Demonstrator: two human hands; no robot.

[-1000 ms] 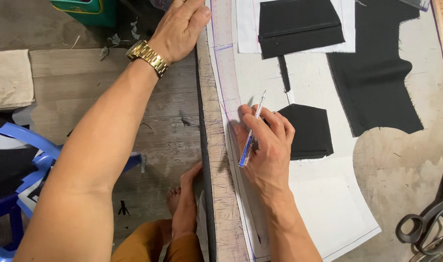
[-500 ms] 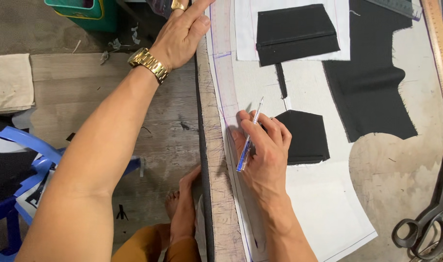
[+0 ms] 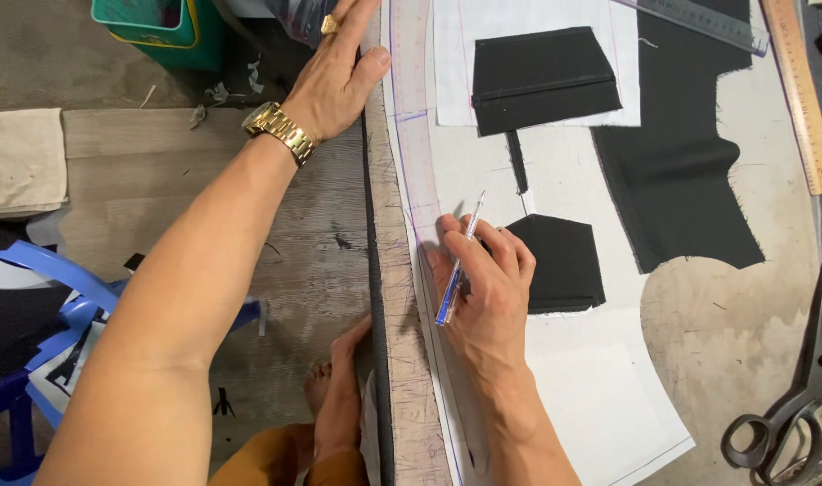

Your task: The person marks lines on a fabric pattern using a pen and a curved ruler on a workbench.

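Right hand (image 3: pixel 483 288), pinching a blue pen (image 3: pixel 458 270), has slid slightly up the white pattern paper (image 3: pixel 591 396); left hand (image 3: pixel 339 76) stays flat, fingers pressed together, probably steadying the curved ruler (image 3: pixel 409 135).

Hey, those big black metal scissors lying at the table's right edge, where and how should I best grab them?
Judging by their pose, take the big black metal scissors by the finger loops at the near end, coming from below; the blades point away up the table.

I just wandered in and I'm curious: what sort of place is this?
Most likely a tailor's or sewing workshop. Cut black fabric pieces lie on white pattern paper, heavy shears and a wooden ruler sit at the table's edge, and the right hand holds a pen to a curved line.
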